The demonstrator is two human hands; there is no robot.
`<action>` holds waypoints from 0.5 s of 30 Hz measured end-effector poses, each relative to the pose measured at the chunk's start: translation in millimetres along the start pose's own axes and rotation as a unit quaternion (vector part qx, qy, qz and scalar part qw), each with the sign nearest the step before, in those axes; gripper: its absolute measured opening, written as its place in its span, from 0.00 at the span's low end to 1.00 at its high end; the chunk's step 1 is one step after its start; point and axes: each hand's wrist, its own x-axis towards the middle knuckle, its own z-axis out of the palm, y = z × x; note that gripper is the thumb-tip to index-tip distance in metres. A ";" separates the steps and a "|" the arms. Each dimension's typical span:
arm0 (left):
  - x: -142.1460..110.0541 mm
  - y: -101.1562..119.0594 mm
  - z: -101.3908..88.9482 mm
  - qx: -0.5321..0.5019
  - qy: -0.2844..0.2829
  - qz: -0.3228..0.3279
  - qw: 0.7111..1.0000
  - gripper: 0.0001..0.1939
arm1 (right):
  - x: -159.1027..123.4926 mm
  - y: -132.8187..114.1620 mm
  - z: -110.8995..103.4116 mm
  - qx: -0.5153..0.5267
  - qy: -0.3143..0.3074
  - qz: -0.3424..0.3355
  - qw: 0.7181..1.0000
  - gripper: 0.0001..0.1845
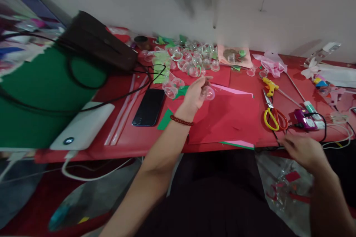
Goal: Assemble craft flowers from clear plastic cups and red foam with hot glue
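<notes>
By the left hand [194, 90], at ten o'clock from the middle of the stacked red paper sheets [225, 118], a small round dome of clear plastic [208, 93] is held above the sheets' upper-left part, seemingly by light fingertip contact so that its thin wall is not pressed in. The right hand [304, 150] is seen blurred at four o'clock, by the front edge of the red desk [128, 133]; whether its fingers are spread or closed cannot be told. More clear plastic domes [196, 59] are heaped at eleven o'clock, probably so that the front is left for the paper. At three o'clock the scissors with yellow and red handles [269, 108] are laid with blades pointed away, perhaps for easy grasping, and the yellow glue gun [269, 86] is placed at two. A black phone [148, 107] is laid flat at nine.
</notes>
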 end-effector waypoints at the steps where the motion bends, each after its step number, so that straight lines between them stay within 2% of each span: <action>1: 0.2 -0.3 0.8 -0.039 -0.005 -0.025 0.999 0.15 | 28.1 -26.9 1.0 0.086 -0.010 -0.038 0.995 0.17; 3: 0.3 -2.2 1.1 -0.088 -0.022 -0.064 0.994 0.19 | 87.5 -83.0 11.2 0.244 0.001 -0.100 0.965 0.15; 5: 0.0 -6.5 -0.1 -0.108 -0.030 -0.088 0.990 0.22 | 141.9 -133.9 31.9 0.365 0.002 -0.127 0.922 0.19; 6: -0.2 -9.3 -1.0 -0.107 -0.029 -0.094 0.989 0.22 | 164.4 -154.6 44.1 0.415 -0.012 -0.118 0.902 0.22; 8: -0.5 -15.4 -2.6 -0.097 -0.029 -0.090 0.991 0.19 | 197.4 -183.6 66.6 0.503 -0.058 -0.088 0.858 0.23; 9: -0.7 -18.4 -3.2 -0.090 -0.040 -0.088 0.991 0.17 | 207.9 -191.5 75.2 0.540 -0.078 -0.080 0.834 0.22; 11: -1.8 -23.5 -3.4 -0.082 -0.062 -0.073 0.992 0.12 | 219.2 -196.3 86.2 0.590 -0.070 -0.076 0.801 0.20; 13: -4.2 -27.3 -2.8 -0.081 -0.075 -0.060 0.992 0.05 | 221.8 -191.8 90.6 0.611 -0.029 -0.074 0.788 0.18; 15: -7.3 -29.7 -2.4 -0.080 -0.085 -0.071 0.991 0.08 | 221.0 -185.0 92.5 0.613 0.020 -0.067 0.787 0.15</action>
